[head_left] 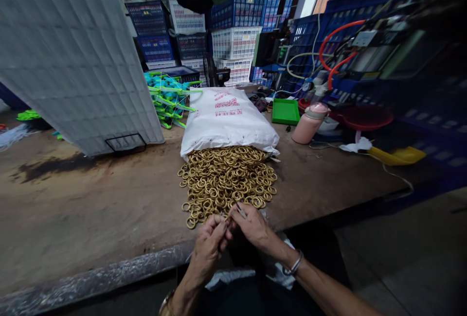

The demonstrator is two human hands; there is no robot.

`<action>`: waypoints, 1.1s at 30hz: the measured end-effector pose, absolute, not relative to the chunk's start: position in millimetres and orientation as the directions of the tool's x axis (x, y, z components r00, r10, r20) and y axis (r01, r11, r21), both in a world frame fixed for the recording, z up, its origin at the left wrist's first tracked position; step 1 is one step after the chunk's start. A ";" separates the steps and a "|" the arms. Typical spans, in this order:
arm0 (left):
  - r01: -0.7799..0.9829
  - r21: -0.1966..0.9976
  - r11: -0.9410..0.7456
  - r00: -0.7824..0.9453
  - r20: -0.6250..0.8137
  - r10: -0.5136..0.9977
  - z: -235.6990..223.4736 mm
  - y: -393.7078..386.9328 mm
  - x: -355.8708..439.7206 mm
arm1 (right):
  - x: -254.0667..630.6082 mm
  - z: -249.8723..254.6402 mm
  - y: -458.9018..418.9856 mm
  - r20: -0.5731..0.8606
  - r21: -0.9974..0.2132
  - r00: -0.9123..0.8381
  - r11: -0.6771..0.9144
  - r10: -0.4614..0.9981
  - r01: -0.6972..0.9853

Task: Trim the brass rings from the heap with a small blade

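Note:
A heap of gold-coloured rings (222, 180) spills from the mouth of a white printed sack (229, 116) onto the table. At the heap's near edge my two hands meet, fingertips together. My left hand (210, 240) is closed in a pinch on what looks like one gold ring (227, 218), mostly covered by the fingers. My right hand (253, 226) is closed too, with a slim metal tool (241, 210) like a small blade between thumb and fingers. Its fingertips touch the same ring; the exact contact is hidden.
A tall pale ribbed panel (80, 63) stands on the left. Green and turquoise plastic pieces (170, 97) lie behind it. To the right are a green tray (285, 111), a pink bottle (310, 124) and a machine with orange hoses (361, 48). Stacked crates (237, 43) fill the back.

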State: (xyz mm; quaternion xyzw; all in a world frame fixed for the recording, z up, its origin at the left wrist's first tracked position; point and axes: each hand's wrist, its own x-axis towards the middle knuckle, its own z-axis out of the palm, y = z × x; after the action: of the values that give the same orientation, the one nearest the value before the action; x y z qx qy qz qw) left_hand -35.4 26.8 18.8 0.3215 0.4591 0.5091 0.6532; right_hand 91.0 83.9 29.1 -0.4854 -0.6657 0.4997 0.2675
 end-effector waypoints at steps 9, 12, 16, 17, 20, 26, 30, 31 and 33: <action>-0.258 0.939 0.227 -0.080 -0.255 0.964 19.3 30.5 -35.9 | 94.7 22.8 70.9 -0.041 -0.567 -0.543 0.428 0.839 0.704; -0.202 0.957 0.206 -0.100 -0.229 0.968 20.2 29.1 -35.7 | 91.8 23.6 69.1 -0.061 -0.407 -0.522 0.456 0.851 0.792; -0.236 0.930 0.281 -0.066 -0.303 0.951 26.6 15.3 -40.8 | 91.3 21.9 77.7 -0.070 -0.292 -0.439 0.403 0.896 0.867; -0.270 0.916 0.297 -0.047 -0.320 0.946 29.8 10.3 -44.4 | 93.0 21.5 81.4 -0.069 -0.280 -0.418 0.385 0.906 0.879; -0.408 0.865 0.291 -0.045 -0.337 0.940 41.2 -2.7 -63.9 | 99.1 20.6 90.6 -0.035 -0.263 -0.367 0.346 0.930 0.901; -0.602 0.794 0.082 -0.356 -0.358 0.863 48.5 -8.6 -118.7 | 86.9 15.0 80.0 0.060 -0.445 -0.573 0.536 0.817 0.718; -0.665 0.745 0.058 -0.404 -0.424 0.810 39.5 -12.6 -133.2 | 69.5 6.3 66.4 0.076 -0.478 -0.635 0.587 0.769 0.654; -0.680 0.732 0.055 -0.404 -0.435 0.805 37.4 -14.0 -133.7 | 66.1 3.9 64.2 0.072 -0.476 -0.643 0.593 0.763 0.650; -0.704 0.709 0.050 -0.391 -0.444 0.806 34.1 -16.4 -133.1 | 60.3 -1.0 61.0 0.055 -0.470 -0.661 0.604 0.748 0.644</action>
State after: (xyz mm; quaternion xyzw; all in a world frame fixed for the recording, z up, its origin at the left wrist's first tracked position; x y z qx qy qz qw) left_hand -133.1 -16.4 34.1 0.0543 0.4723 0.6871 0.5494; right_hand 60.3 61.0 -1.0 -0.3923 -0.8869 0.2099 0.1240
